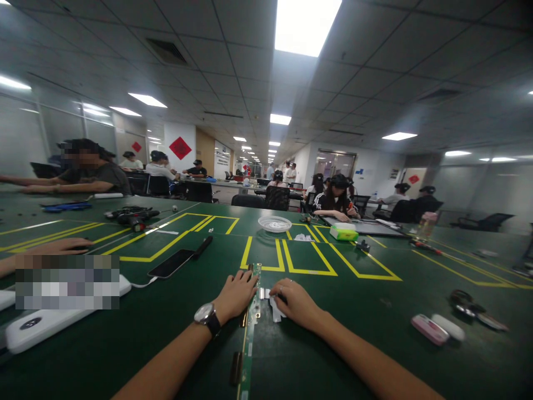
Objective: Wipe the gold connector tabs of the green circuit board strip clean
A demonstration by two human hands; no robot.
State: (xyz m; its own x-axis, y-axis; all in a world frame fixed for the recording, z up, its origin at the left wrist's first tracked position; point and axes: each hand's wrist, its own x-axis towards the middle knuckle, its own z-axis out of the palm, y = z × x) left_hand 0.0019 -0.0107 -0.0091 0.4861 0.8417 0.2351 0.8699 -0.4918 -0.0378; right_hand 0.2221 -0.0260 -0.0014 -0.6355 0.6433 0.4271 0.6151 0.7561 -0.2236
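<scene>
A long, narrow green circuit board strip (247, 355) runs away from me on the green table, with dark brown flex pieces along its left edge. My left hand (235, 295), with a watch on the wrist, lies palm down beside its upper part. Its fingers are spread, and their tips rest on the board. Just right of the board, my right hand (297, 303) has its fingers curled over a crumpled white tissue (275, 311); the hand partly covers it. A small silvery-white flat piece (264, 293) shows between the board and the right fingertips.
A phone (177, 263) on a white cable and a white power bank (62, 322) lie left, near another person's hand (66, 245). Ahead stands a white basket (275, 224); a tissue pack (343, 231) is beyond. A pink case (430, 329) lies right. Several people sit farther off.
</scene>
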